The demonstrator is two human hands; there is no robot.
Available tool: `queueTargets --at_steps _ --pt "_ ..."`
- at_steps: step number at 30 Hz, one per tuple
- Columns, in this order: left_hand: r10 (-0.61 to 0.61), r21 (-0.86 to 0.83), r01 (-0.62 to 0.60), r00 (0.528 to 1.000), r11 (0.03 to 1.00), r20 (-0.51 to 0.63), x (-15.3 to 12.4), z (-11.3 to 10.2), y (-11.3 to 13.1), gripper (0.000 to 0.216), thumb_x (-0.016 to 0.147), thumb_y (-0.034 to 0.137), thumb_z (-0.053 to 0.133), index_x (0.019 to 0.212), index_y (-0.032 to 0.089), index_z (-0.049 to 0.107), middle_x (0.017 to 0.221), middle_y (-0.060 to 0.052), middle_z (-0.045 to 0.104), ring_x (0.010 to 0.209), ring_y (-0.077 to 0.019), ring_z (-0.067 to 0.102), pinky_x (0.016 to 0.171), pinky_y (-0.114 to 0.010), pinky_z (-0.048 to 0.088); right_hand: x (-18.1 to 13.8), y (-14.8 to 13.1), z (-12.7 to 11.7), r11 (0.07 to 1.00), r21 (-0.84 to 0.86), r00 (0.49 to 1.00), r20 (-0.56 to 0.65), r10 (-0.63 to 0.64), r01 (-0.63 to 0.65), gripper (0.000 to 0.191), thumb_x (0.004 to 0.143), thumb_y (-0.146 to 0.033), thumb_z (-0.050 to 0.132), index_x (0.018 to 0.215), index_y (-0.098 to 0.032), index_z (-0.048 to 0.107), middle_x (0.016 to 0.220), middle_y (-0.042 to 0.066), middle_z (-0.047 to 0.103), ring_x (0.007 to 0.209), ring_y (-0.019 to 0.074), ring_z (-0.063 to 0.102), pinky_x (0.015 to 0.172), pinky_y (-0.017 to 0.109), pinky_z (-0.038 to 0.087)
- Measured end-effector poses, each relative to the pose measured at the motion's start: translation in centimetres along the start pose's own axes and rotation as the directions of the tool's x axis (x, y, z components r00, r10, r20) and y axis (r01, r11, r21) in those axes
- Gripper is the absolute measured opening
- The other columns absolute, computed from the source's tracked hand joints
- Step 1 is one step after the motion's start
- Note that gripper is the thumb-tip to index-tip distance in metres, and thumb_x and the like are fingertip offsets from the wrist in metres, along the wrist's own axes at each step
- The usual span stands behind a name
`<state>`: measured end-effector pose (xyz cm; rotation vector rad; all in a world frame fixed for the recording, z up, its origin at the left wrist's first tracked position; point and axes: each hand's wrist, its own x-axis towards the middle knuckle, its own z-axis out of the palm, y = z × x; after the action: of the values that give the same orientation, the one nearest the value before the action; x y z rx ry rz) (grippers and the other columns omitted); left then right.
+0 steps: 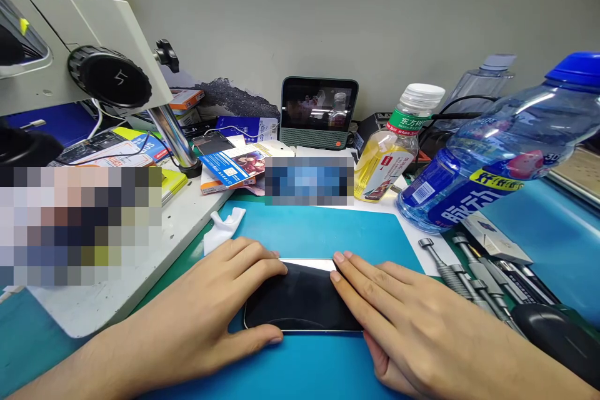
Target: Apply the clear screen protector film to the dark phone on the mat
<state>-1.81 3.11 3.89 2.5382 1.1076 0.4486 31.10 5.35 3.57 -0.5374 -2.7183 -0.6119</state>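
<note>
A smartphone [307, 301] with a dark screen lies lengthwise across the blue mat in front of me. Along its far edge shows a bright white strip; whether that belongs to the phone or lies beneath it, I cannot tell. My left hand [229, 297] grips the left end, with its thumb at the near edge and fingertips at the far edge. Over the right end lies my right hand [403, 319], fingers together at the far right corner and thumb by the near edge, partly hidden. A crumpled white tissue [222, 229] sits just beyond my left hand.
Left stands a microscope [94, 56] on a pale base [135, 275]. At the back are a small display [319, 112], cards and boxes [234, 169]. A yellow drink bottle [387, 156] and large blue-capped bottle [487, 156] stand right, beside several screwdrivers [482, 281] and a black mouse [553, 337].
</note>
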Motion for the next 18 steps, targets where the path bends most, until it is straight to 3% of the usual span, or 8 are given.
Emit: queueTargets --at_steps 11,18 --pt "-0.001 -0.002 0.001 1.0 1.0 0.006 -0.43 0.11 -0.11 0.049 0.11 0.041 0.075 0.151 0.032 0.05 0.141 -0.006 0.068 0.128 -0.0296 0.066 0.107 -0.045 0.059 0.07 0.1 0.16 1.0 0.001 1.0 -0.007 0.007 -0.007 0.045 0.102 -0.013 0.05 0.14 -0.003 0.071 0.141 0.018 0.082 0.125 0.0306 0.082 0.101 0.046 0.06" --pt "-0.008 0.008 0.008 1.0 1.0 0.014 -0.12 0.03 -0.06 0.045 0.11 0.04 0.074 0.147 0.032 0.05 0.139 -0.005 0.068 0.126 -0.0289 0.067 0.106 -0.044 0.06 0.3 0.35 -0.6 0.995 0.092 0.999 0.02 0.032 -0.034 0.045 0.117 -0.018 0.038 0.142 -0.008 0.074 0.141 0.013 0.082 0.124 0.0265 0.083 0.1 0.044 0.061"
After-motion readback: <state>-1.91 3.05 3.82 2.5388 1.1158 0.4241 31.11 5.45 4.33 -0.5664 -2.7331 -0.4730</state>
